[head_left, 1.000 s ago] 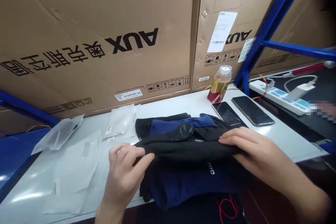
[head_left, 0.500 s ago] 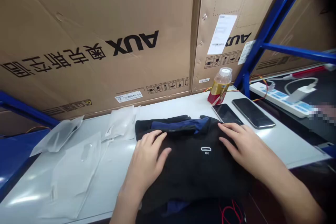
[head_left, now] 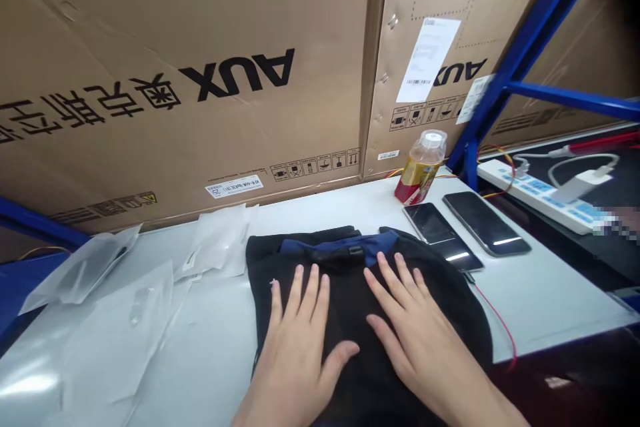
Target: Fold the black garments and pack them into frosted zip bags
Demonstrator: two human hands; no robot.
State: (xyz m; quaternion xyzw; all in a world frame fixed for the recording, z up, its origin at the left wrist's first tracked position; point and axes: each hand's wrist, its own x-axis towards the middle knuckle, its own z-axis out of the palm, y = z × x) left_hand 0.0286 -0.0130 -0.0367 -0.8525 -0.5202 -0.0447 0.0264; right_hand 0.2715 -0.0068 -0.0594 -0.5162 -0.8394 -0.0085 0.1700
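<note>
garment (head_left: 345,310), black with blue along its far edge, lies on the worktop (head_left: 210,323) between translucent bags (head_left: 115,337) and a phone (head_left: 443,237) with a red cable (head_left: 504,320) at its near end. the left hand (head_left: 300,347) and right hand (head_left: 415,330) rest palm-down on it, apart from each other, fingers spread, gripping nothing. a rightward slide could nudge the phone or snag the cable; uneven pressure could crease the garment.

the left hand (head_left: 300,350) and right hand (head_left: 420,337), earlier pinching the black garment (head_left: 346,303), now lie flat on it.
</note>
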